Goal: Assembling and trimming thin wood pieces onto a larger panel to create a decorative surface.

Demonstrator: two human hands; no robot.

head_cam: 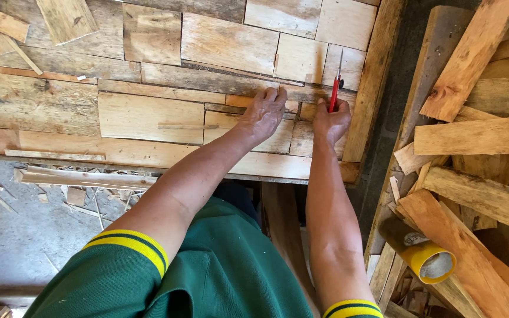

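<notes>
My left hand (263, 113) lies flat with fingers spread on a thin wooden strip (301, 93) set among the pieces of a patchwork wooden panel (148, 118). My right hand (330, 119) is closed around a red-handled cutter knife (336, 88), its blade pointing away from me at the strip's right end, close to the panel's right frame board (371, 82). Both forearms reach forward from green sleeves with yellow bands.
A heap of rough wood offcuts (472, 135) lies to the right, with a roll of yellow tape (425, 256) at its near edge. Loose slats (78, 176) and wood chips lie on the concrete floor at the left. More scrap boards (66, 17) rest on the panel's far left.
</notes>
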